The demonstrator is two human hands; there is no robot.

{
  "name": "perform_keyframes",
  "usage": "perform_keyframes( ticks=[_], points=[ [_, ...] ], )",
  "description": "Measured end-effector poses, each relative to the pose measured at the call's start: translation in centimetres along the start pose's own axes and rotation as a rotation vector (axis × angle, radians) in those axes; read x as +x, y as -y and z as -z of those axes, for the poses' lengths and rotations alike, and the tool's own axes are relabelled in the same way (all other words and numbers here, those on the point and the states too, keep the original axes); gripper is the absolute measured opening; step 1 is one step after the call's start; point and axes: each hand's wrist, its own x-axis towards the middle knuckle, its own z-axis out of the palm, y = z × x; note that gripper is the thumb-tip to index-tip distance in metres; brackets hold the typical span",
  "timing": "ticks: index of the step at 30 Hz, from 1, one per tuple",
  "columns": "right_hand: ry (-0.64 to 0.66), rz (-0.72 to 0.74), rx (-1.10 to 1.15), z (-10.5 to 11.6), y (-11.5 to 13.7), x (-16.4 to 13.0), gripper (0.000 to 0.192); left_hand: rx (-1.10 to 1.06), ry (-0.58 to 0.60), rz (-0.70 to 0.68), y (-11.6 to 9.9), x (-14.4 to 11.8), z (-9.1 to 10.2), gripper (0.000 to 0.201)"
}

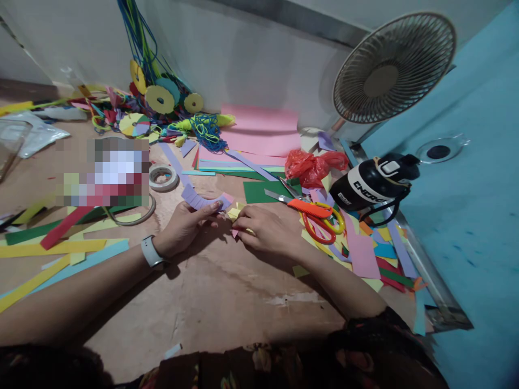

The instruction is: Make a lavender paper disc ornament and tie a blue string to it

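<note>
Pinches a curved purple paper strip point(199, 201) in the left hand point(184, 227). Grips a small piece of yellow paper point(234, 212) in the curled right hand point(263, 229), just beside the left.

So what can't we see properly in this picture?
In the head view:
Purple strip: the part under the left hand's thumb.
Pink scrap: how far it runs, hidden by the right hand.
Red strip: its upper end, covered by pixel blocks.
Blue cords: their tops, cut off by the upper edge.
</note>
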Motion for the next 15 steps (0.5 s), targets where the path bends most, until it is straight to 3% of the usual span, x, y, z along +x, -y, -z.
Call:
perform_keyframes(
  ticks=[3, 9, 15],
  points=[
    [-0.034, -0.009, 0.169, 0.2, -0.7, 0.2, 0.02, 0.06, 0.046, -0.018, 0.0, -0.1, 0.2, 0.018],
    [-0.208, -0.188, 0.573, 1.1, -0.8, 0.4, 0.022, 0.183, 0.18, -0.098, -0.6, -0.2, 0.0, 0.026],
    [-0.16, -0.34, 1.11, 0.9, -0.7, 0.7, 0.021, 0.193, 0.262, -0.086, -1.0, -0.3, -0.3, 0.031]
  ],
)
